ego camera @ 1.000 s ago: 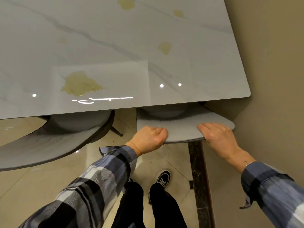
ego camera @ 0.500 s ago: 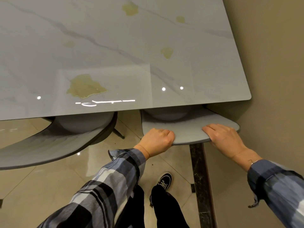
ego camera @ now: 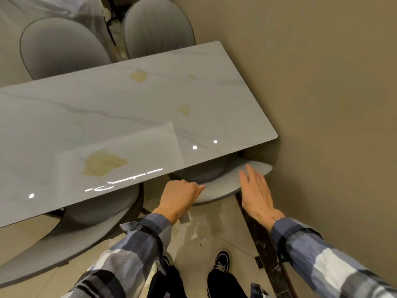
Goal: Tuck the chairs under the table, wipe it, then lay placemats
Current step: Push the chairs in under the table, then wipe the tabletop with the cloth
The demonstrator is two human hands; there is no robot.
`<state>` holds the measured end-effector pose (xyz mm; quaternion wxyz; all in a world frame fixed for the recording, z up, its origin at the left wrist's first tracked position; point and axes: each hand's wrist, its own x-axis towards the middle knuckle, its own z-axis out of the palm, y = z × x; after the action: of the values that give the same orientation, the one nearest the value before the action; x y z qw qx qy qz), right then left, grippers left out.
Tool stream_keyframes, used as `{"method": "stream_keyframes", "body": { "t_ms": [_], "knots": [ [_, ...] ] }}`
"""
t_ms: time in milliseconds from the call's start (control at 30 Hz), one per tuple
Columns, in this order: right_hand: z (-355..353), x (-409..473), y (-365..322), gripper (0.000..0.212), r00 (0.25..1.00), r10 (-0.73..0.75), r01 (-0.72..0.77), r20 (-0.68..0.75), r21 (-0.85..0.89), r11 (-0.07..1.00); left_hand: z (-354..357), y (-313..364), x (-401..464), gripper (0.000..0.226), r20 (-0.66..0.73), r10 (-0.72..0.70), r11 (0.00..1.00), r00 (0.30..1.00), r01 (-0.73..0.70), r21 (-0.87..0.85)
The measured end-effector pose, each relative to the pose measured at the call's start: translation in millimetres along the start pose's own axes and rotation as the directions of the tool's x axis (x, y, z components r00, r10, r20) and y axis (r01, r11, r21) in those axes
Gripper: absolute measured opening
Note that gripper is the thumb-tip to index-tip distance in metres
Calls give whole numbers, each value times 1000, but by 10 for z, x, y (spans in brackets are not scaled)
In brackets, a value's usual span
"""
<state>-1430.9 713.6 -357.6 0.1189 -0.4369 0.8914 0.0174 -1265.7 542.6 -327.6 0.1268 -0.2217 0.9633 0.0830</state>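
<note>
Near-right chair (ego camera: 217,190) | stiff backrest, probably heavy; best pushed at top edge | left hand (ego camera: 179,195) clenched on it | right hand (ego camera: 255,190) flat, released.

Plain beige wall (ego camera: 322,82), glossy pale floor tiles (ego camera: 204,239), dark marble threshold strip (ego camera: 264,244).

Both arms wear a plaid flannel shirt (ego camera: 133,252) — blue, grey, white and black checks — with its cuffs unbuttoned. A thin bracelet (ego camera: 275,220) circles the right wrist. Below: black trousers (ego camera: 223,284) and a black sneaker (ego camera: 221,262) with white laces.
</note>
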Motion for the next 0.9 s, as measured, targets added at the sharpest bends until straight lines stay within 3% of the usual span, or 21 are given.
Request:
{"method": "stream_keyframes", "body": {
  "t_ms": [100, 267, 500, 700, 833, 900],
  "knots": [
    [-67, -154, -170, 89, 998, 56, -53, -34, 81, 995, -153, -35, 23, 60, -2, -6, 998, 1000, 6, -58],
    [-172, -418, -548, 69, 965, 240, -215, -105, 210, 954, -257, -61, 168, 46, 25, 177, 984, 984, -177, 2],
    [-225, -1162, -1417, 55, 824, 566, -522, -30, 347, 779, -444, 4, -123, 34, 114, 514, 851, 850, -522, 56],
    [-274, -2243, -1895, 48, 540, 841, -762, -8, 420, 493, -427, 573, -729, 37, 247, 769, 557, 590, -807, 195],
    [-165, -3026, -2225, 44, 333, 943, -826, 7, 485, 288, -358, 951, -1485, 39, 311, 870, 337, 382, -922, 190],
    [-108, -3331, -2445, 45, 265, 963, -828, 40, 522, 206, -300, 1042, -1845, 40, 348, 889, 255, 298, -953, 163]
  ]
}}
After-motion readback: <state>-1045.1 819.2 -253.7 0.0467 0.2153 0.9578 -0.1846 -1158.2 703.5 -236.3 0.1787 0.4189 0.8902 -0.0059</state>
